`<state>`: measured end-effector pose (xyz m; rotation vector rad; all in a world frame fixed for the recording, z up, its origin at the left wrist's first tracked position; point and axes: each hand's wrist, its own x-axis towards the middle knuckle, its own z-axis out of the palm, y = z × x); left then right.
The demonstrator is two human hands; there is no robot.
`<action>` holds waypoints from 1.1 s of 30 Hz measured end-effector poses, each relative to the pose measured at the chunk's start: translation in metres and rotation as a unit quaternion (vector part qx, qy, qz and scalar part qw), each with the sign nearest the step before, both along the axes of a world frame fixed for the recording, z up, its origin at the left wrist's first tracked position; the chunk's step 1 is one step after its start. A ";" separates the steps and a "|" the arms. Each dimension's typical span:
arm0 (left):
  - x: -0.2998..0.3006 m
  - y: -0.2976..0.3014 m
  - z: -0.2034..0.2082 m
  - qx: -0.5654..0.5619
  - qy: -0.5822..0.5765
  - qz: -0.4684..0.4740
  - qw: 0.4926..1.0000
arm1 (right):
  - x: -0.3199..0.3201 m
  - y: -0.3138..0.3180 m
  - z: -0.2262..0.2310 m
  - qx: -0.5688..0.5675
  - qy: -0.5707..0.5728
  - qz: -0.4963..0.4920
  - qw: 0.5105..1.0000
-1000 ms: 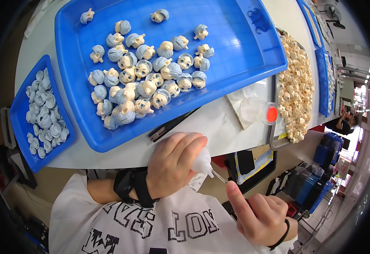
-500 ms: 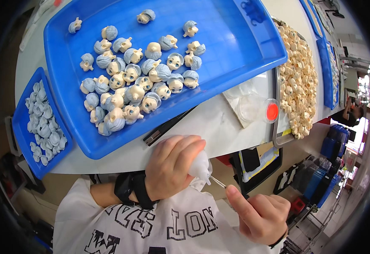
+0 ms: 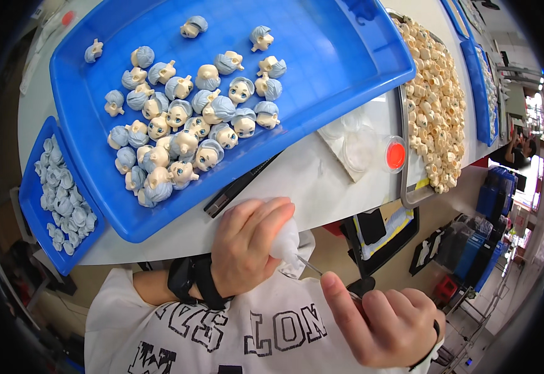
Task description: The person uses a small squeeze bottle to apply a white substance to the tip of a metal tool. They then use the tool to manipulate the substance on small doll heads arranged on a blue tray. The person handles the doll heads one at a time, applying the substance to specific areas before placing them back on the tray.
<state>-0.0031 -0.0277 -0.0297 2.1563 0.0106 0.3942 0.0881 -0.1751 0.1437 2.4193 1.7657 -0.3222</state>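
A small white squeeze bottle point(image 3: 286, 242) is gripped in my left hand point(image 3: 245, 246), over the table's near edge, its narrow end tilted down to the right. My right hand point(image 3: 387, 327) pinches thin metal tweezers point(image 3: 310, 265) between thumb and fingers. Their tips meet the bottle's nozzle end; whether they grip it cannot be made out. Beyond my hands, many small doll heads point(image 3: 177, 115) with pale blue hair lie loose in a large blue tray point(image 3: 321, 134). Just above my left hand, a black utility knife point(image 3: 222, 199) rests on the table.
At left, a smaller blue tray point(image 3: 66, 265) holds pale blue hair pieces point(image 3: 66, 196). A metal tray point(image 3: 407, 187) of cream-coloured parts point(image 3: 437, 112) stands at right, beside a clear container with a red centre point(image 3: 396, 156). Another person point(image 3: 521, 153) is far off at right.
My right hand has moved slightly down and right with the tweezers. My left hand and the bottle have shifted a little left. The view has turned slightly.
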 end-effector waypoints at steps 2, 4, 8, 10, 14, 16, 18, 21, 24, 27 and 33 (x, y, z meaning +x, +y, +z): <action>-0.001 0.002 -0.001 -0.002 0.005 0.005 1.000 | 0.007 -0.007 -0.013 0.038 0.026 0.018 0.999; -0.004 0.001 -0.001 0.008 0.006 0.020 1.000 | 0.011 -0.019 -0.032 0.089 0.037 0.046 0.994; 0.000 -0.001 0.000 0.005 0.002 0.000 1.000 | 0.012 -0.028 -0.041 0.129 0.054 0.027 0.990; 0.000 -0.001 0.001 0.007 0.005 -0.003 1.000 | 0.012 -0.031 -0.048 0.160 0.052 0.024 0.986; -0.002 -0.002 0.000 0.019 0.006 0.004 1.000 | 0.016 -0.035 -0.055 0.177 0.063 0.026 0.982; -0.002 -0.002 0.001 0.020 0.009 0.008 1.000 | 0.018 -0.039 -0.060 0.184 0.072 0.026 0.980; -0.002 -0.002 0.001 0.021 0.008 0.011 1.000 | 0.023 -0.039 -0.061 0.191 0.042 0.053 0.979; -0.002 -0.002 0.001 0.020 0.006 0.010 1.000 | 0.025 -0.041 -0.066 0.210 0.035 0.062 0.975; -0.001 -0.002 0.001 0.010 0.004 0.004 1.000 | 0.025 -0.041 -0.073 0.232 0.048 0.056 0.970; -0.001 -0.002 0.001 0.009 -0.001 0.008 1.000 | 0.025 -0.040 -0.065 0.212 0.039 0.050 0.975; -0.002 -0.002 -0.001 0.022 -0.002 0.015 1.000 | 0.019 -0.021 -0.027 0.093 0.028 0.045 0.994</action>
